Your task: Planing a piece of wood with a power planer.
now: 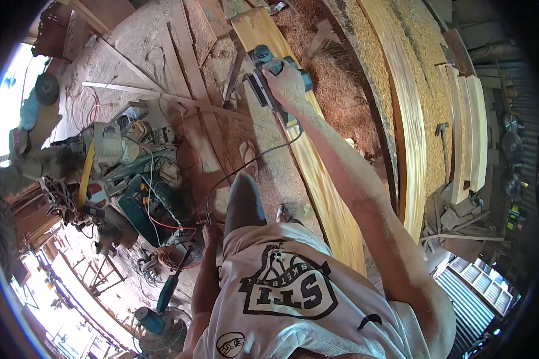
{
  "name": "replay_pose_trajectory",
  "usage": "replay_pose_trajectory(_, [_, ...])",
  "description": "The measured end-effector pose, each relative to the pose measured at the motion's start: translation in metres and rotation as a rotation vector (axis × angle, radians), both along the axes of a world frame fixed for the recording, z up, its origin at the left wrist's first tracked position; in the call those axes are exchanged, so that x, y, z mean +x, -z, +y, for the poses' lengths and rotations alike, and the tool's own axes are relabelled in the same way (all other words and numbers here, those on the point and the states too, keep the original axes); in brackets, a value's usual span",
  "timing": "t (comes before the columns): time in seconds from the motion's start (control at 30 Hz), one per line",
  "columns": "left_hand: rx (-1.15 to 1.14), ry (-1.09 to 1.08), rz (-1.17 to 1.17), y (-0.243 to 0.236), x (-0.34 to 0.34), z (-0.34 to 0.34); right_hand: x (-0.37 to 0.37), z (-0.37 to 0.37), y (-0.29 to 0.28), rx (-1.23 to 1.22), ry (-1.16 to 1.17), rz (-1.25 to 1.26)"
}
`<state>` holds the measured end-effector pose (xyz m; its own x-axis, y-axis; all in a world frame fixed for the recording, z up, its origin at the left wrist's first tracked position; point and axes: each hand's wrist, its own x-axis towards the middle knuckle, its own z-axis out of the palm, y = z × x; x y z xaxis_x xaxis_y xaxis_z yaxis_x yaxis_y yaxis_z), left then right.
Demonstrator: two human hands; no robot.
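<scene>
My right hand [286,84] is wrapped round the handle of a dark blue-grey electric hand planer [262,90]. The planer rests on the far part of a long yellowish wooden board [326,194], which runs from the upper middle down past my right side. A dark power cord [251,160] leaves the back of the planer and loops down to my left hand [212,233]. That hand hangs low beside my left leg, its fingers closed about the cord; they are small and partly shadowed. The planer's sole is hidden against the wood.
Right of the board lie a sawdust-covered timber [410,131], a hammer [442,136] and cut beams [474,134]. Power tools and tangled wires crowd the left around a green machine [147,206]. A fan [161,329] stands lower left. Thin wood strips [126,88] cross the dusty floor.
</scene>
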<state>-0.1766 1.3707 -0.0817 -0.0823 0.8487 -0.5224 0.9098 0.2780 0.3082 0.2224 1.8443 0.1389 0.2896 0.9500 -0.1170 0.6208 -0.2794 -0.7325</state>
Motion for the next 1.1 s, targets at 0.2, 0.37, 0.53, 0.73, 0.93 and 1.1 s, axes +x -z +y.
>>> replay_pose_trajectory(0.2, [-0.038, -0.125, -0.131, 0.028, -0.048, 0.045, -0.036, 0.092, 0.004, 0.050, -0.022, -0.055])
replay_pose_trajectory(0.37, [0.086, -0.150, -0.304, -0.035, -0.043, 0.117, -0.039, 0.170, 0.026, 0.157, -0.102, -0.085])
replay_pose_trajectory(0.53, [-0.218, -0.892, -0.601, -0.114, -0.009, 0.168, -0.099, 0.255, 0.031, 0.290, -0.310, -0.159])
replay_pose_trajectory(0.73, [-0.187, -0.686, -0.435, -0.140, -0.008, 0.152, -0.067, 0.294, 0.022, 0.303, -0.319, -0.170])
replay_pose_trajectory(0.93, [0.267, -0.604, -0.167, -0.086, -0.045, 0.003, -0.006, 0.082, 0.003, 0.007, -0.240, -0.132])
replay_pose_trajectory(1.1, [0.643, -0.561, -0.014, -0.085, -0.038, -0.054, 0.108, -0.233, -0.040, -0.216, -0.012, 0.015])
